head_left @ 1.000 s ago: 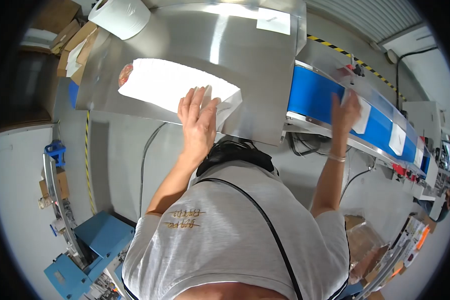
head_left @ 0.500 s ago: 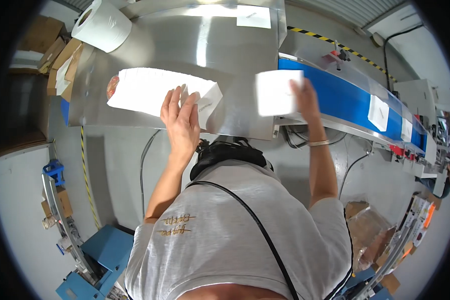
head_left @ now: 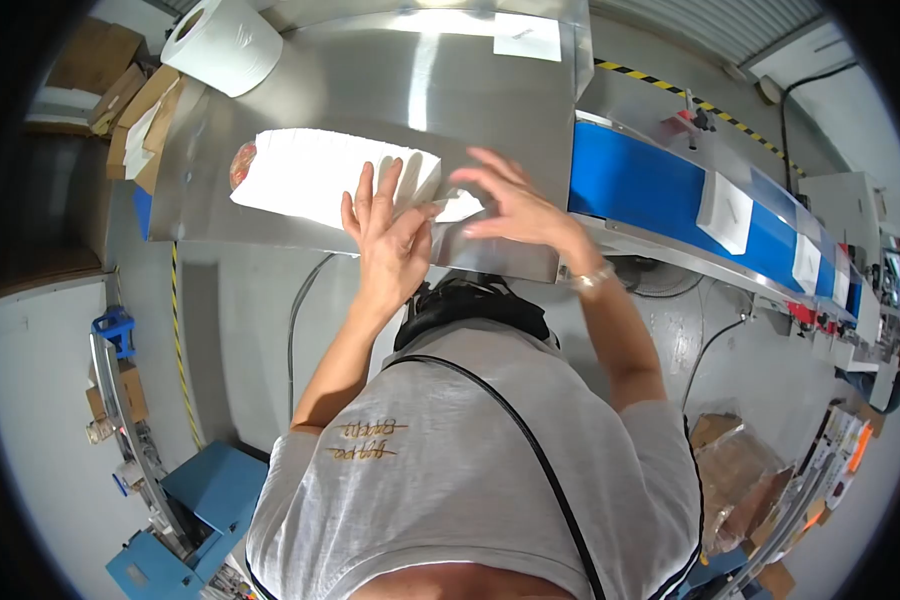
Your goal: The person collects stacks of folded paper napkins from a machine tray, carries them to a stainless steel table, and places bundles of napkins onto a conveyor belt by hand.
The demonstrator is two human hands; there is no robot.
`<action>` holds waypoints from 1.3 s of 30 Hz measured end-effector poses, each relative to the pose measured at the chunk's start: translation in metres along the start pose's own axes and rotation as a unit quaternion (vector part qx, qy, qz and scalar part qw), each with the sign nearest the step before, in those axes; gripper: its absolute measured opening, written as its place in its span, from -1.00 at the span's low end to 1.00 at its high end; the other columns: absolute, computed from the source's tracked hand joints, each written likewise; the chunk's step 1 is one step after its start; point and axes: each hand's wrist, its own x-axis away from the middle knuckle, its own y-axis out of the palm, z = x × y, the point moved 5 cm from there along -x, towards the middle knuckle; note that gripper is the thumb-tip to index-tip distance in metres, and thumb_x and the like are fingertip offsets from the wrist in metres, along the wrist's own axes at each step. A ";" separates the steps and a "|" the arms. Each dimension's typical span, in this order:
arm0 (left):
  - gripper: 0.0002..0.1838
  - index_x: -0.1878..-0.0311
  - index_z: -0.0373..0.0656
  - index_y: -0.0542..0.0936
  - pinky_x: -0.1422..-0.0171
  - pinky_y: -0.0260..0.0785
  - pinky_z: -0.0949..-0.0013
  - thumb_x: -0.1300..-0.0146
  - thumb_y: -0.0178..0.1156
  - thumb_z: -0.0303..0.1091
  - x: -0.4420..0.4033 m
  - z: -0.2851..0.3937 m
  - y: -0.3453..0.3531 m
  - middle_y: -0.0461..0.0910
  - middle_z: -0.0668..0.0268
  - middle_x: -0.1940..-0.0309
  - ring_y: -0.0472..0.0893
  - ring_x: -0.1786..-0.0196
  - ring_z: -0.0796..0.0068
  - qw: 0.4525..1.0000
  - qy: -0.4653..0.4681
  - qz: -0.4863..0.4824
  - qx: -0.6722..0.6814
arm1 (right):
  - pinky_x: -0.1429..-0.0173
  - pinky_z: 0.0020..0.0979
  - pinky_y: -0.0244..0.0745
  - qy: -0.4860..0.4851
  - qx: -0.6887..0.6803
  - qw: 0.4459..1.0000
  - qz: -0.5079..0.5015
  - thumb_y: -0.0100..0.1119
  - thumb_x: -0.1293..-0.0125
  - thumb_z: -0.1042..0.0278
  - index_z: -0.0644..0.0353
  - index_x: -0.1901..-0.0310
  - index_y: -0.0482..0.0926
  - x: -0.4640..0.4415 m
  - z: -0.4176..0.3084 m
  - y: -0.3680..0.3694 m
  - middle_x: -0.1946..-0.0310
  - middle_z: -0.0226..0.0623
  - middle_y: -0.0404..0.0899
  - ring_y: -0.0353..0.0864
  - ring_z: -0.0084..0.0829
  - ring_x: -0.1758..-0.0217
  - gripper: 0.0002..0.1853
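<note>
A long row of white packets (head_left: 300, 180) lies pressed together on the steel table (head_left: 360, 90), with a reddish round end piece (head_left: 242, 166) at its left. My left hand (head_left: 385, 225) rests over the right end of the row, fingers spread, its thumb and index finger near a tilted white packet (head_left: 457, 207). Just right of that packet, my right hand (head_left: 515, 200) hovers with its fingers apart and nothing in it. Whether my left fingers grip the tilted packet is hard to make out.
A blue conveyor belt (head_left: 635, 180) runs off to the right, carrying white packets (head_left: 725, 212). A white paper roll (head_left: 222, 45) stands at the table's back left, beside cardboard boxes (head_left: 145, 130). A white sheet (head_left: 527, 37) lies at the back right.
My right hand came left from the belt with a white packet and has let go of it at the row's right end. My left hand has stayed at the row.
</note>
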 end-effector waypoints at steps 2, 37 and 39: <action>-0.74 0.08 -0.10 0.68 -0.52 -0.25 -0.21 -0.13 0.27 -0.55 -0.003 0.002 -0.005 0.30 0.06 -0.40 0.12 -0.50 -0.11 1.000 -0.009 0.001 0.013 | -0.19 -0.37 0.44 0.035 -0.140 0.989 -0.045 0.41 -0.20 0.20 0.16 -0.28 0.37 -0.008 0.006 0.018 -0.07 -0.21 0.55 0.52 -0.39 -0.07 -0.35; -0.68 -0.06 -0.10 0.64 -0.43 0.15 0.03 -0.24 0.19 -0.56 -0.005 -0.043 -0.007 0.40 0.05 -0.31 0.29 -0.40 -0.07 0.997 -0.049 0.055 -0.023 | 0.06 -0.23 0.45 0.437 0.118 0.828 0.331 0.26 -0.30 0.01 0.28 -0.01 0.55 0.131 0.172 -0.124 0.24 -0.11 0.60 0.56 -0.20 0.22 -0.53; -0.69 0.01 -0.08 0.66 -0.46 0.04 -0.05 -0.17 0.22 -0.58 -0.005 -0.045 -0.005 0.38 0.06 -0.32 0.26 -0.43 -0.09 0.997 -0.050 0.061 -0.016 | -0.05 -0.20 0.45 0.418 0.409 0.731 0.353 0.32 -0.24 0.04 0.26 -0.08 0.54 0.126 0.134 -0.131 0.11 -0.09 0.61 0.58 -0.13 0.06 -0.49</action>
